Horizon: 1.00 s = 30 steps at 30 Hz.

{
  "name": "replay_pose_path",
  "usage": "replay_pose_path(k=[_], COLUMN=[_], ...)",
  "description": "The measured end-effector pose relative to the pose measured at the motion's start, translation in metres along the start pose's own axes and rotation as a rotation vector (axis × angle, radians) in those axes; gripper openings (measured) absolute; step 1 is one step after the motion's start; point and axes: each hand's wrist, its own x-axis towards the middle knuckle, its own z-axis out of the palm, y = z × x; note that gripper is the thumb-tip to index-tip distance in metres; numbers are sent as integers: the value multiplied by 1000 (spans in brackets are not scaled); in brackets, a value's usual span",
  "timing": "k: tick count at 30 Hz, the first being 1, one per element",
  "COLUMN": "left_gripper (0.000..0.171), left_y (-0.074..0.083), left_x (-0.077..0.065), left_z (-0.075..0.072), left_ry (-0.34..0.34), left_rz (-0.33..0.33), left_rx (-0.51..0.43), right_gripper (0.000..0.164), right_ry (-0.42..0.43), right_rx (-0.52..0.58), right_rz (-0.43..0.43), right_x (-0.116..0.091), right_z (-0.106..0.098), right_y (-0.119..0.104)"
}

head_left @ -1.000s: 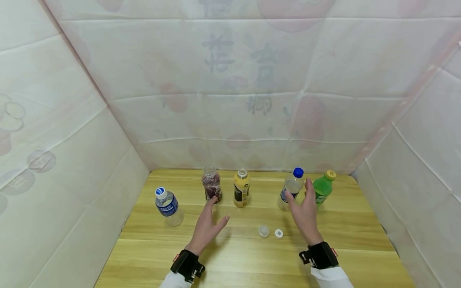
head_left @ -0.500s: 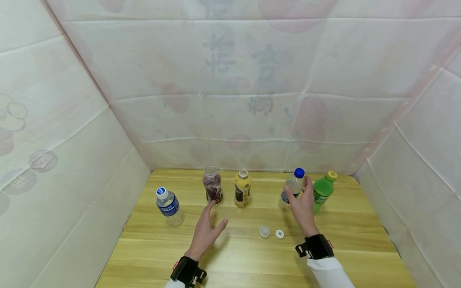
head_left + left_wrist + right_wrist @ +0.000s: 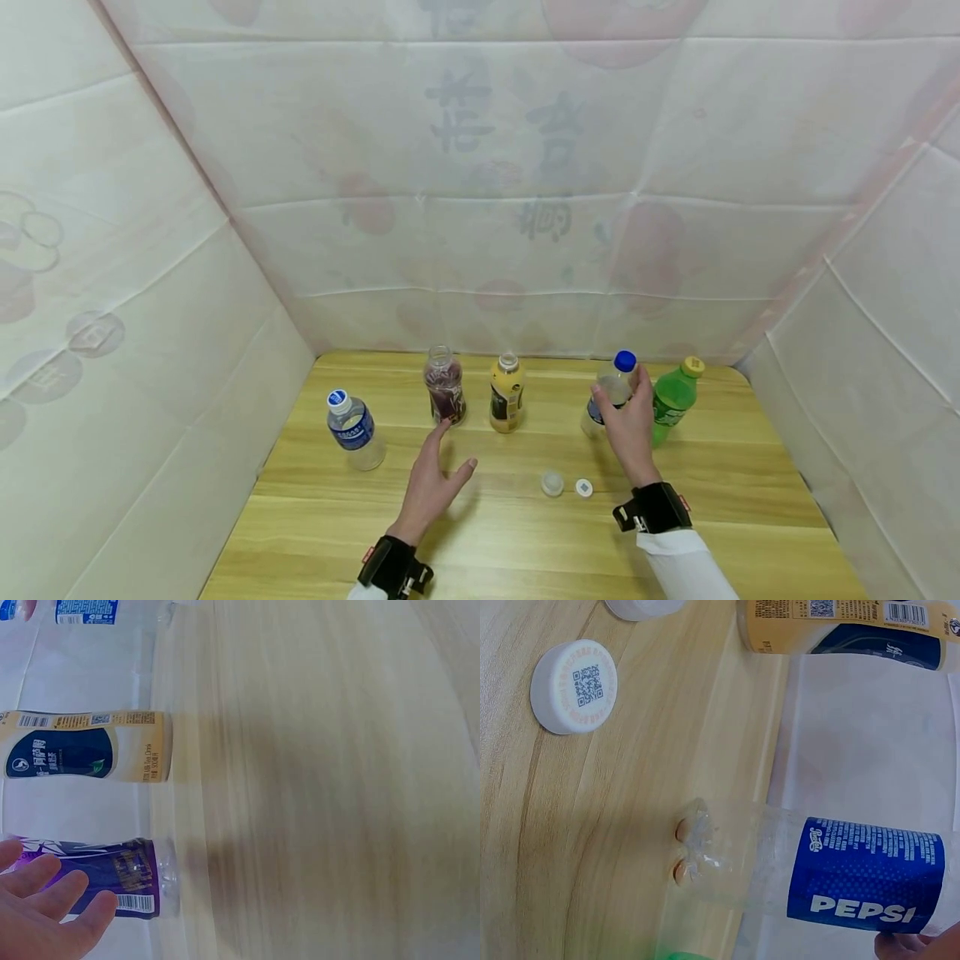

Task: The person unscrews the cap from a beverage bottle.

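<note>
My right hand (image 3: pixel 632 429) holds the Pepsi bottle (image 3: pixel 617 385) around its upper body, thumb on the left side and fingers on the right. This clear bottle has a blue cap; its blue label (image 3: pixel 866 874) shows in the right wrist view, with fingertips (image 3: pixel 904 946) at the label's edge. My left hand (image 3: pixel 429 487) hovers with relaxed, spread fingers just in front of the uncapped bottle with a purple label (image 3: pixel 444 390), holding nothing. In the left wrist view its fingers (image 3: pixel 56 892) overlap that label. Between them stands an uncapped yellow milk tea bottle (image 3: pixel 506 402).
A green bottle (image 3: pixel 673 398) with a yellow cap stands just right of the right hand. At far left is a clear water bottle (image 3: pixel 354 432) with a white-and-blue cap. Two loose caps lie in front: a translucent one (image 3: pixel 552 483) and a white one (image 3: pixel 584 488).
My right hand has moved slightly left and closed around the Pepsi bottle, which stays in place. The left hand has barely shifted and stays spread.
</note>
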Motion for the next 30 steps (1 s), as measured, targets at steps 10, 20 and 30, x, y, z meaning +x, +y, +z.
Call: replay_pose_path(k=[10, 20, 30], left_gripper=[83, 84, 85], left_y=[1, 1, 5], left_x=[-1, -2, -2], left_z=[1, 1, 4], left_ry=[-8, -26, -53], left_rz=[-10, -11, 6], left_rx=[1, -9, -15], right_gripper=[87, 83, 75], right_ry=[9, -32, -78], right_rx=[-31, 23, 99], right_rz=[-12, -40, -6], right_x=[-1, -12, -23], right_z=[0, -4, -9], right_y=[0, -10, -22])
